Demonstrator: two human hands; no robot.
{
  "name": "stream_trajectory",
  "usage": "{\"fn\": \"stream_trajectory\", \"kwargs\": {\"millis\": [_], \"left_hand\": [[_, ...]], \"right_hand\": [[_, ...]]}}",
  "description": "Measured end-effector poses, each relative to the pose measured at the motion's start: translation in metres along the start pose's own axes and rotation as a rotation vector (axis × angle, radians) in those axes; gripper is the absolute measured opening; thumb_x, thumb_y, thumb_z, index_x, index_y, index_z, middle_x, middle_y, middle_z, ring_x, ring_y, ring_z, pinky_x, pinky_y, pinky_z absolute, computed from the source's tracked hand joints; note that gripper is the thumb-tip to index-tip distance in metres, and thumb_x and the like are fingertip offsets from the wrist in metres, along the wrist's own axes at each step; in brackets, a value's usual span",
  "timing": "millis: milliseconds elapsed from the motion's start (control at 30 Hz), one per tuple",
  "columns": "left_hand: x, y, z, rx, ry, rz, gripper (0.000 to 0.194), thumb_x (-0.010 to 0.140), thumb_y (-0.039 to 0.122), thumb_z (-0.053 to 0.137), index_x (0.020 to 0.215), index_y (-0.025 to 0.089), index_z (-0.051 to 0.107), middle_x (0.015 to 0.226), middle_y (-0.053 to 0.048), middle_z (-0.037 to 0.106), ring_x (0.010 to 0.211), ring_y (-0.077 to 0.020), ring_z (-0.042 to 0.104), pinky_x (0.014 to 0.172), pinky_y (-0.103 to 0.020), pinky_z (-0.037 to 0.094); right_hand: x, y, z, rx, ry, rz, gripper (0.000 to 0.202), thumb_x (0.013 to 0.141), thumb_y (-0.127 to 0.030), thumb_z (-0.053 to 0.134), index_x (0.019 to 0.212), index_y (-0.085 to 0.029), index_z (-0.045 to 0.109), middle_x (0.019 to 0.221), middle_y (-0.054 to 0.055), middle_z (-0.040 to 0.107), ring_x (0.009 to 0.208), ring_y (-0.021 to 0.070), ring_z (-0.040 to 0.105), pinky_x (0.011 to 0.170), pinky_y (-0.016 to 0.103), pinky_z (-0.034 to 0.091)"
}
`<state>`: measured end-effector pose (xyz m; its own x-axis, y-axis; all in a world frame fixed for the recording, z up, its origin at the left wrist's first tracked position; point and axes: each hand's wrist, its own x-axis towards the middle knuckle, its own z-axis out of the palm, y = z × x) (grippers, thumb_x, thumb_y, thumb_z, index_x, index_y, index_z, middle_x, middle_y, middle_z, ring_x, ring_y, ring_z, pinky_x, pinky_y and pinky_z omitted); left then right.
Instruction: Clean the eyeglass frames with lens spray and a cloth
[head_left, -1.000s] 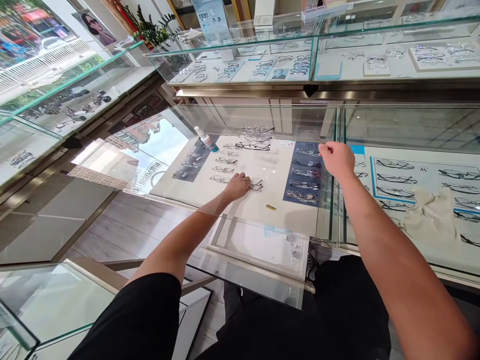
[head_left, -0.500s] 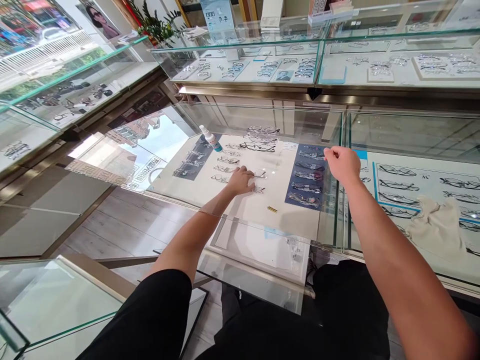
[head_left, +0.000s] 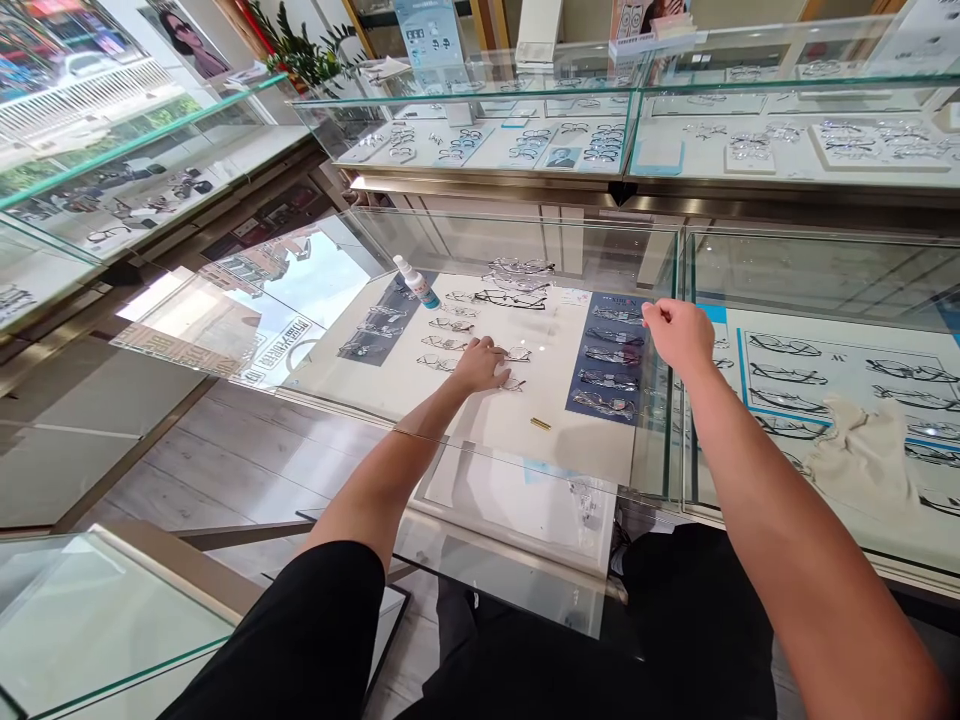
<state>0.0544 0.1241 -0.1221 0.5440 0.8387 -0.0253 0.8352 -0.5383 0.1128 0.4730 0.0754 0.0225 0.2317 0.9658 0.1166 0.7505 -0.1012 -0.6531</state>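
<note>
My left hand (head_left: 481, 366) reaches over the white display floor with its fingers spread. Its fingertips are beside a pair of eyeglasses (head_left: 517, 355), with another pair (head_left: 513, 385) by the thumb; whether the fingers touch them I cannot tell. My right hand (head_left: 681, 331) is closed, thumb and fingers pressed together, near the upright glass divider (head_left: 681, 400). What it pinches, if anything, is too small to make out. Left of it lies a dark blue display board (head_left: 574, 385) holding several eyeglasses. A white spray bottle (head_left: 417, 281) stands near the back left of the case.
A small gold bar-shaped item (head_left: 540, 424) lies toward the case's front. A beige cloth (head_left: 861, 455) rests on the right-hand case. Glass showcases (head_left: 480, 95) with more eyeglasses run along the back. A grey board (head_left: 375, 345) with eyeglasses is at left.
The view has shifted slightly. Both hands keep nearly the same place and pose over the case; the eyeglasses, bottle and cloth stay where they were.
</note>
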Motion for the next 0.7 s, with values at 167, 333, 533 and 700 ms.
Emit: {"fn": "stream_trajectory", "kwargs": {"millis": [167,333,533,700], "left_hand": [[-0.002,0.015,-0.013,-0.008,0.038,-0.027,0.029,0.092,0.044,0.061,0.082,0.020,0.075,0.135,-0.015,0.076,0.124,-0.0383,0.055,0.102,-0.054,0.039],[-0.040,0.061,-0.026,-0.004,0.125,-0.138,0.028,0.100,0.032,0.050,0.086,0.018,0.071,0.113,-0.018,0.074,0.110,-0.0337,0.059,0.095,-0.050,0.042],[-0.124,0.158,-0.088,-0.530,-0.698,0.137,0.011,0.091,0.028,0.068,0.083,0.021,0.071,0.083,-0.001,0.073,0.076,-0.0178,0.063,0.073,-0.030,0.048],[-0.125,0.223,-0.219,-1.084,-1.425,0.520,0.024,0.095,0.039,0.076,0.112,0.022,0.077,0.097,-0.005,0.081,0.088,-0.0204,0.075,0.084,-0.029,0.058]], "right_hand": [[0.000,0.001,0.000,-0.006,-0.011,0.006,0.042,0.100,-0.047,0.053,0.067,-0.024,0.063,0.056,0.002,0.054,0.057,0.0186,0.044,0.060,0.035,0.028],[-0.001,0.000,0.000,-0.006,-0.018,0.008,0.043,0.101,-0.048,0.051,0.066,-0.024,0.061,0.057,0.001,0.055,0.056,0.0182,0.044,0.059,0.035,0.027],[-0.001,0.000,0.001,-0.019,-0.021,0.003,0.043,0.101,-0.047,0.051,0.066,-0.024,0.061,0.056,0.001,0.053,0.057,0.0187,0.043,0.060,0.035,0.027],[0.000,0.001,-0.001,-0.007,-0.027,0.018,0.042,0.100,-0.048,0.051,0.069,-0.024,0.064,0.056,0.002,0.054,0.056,0.0189,0.043,0.061,0.035,0.027]]}}
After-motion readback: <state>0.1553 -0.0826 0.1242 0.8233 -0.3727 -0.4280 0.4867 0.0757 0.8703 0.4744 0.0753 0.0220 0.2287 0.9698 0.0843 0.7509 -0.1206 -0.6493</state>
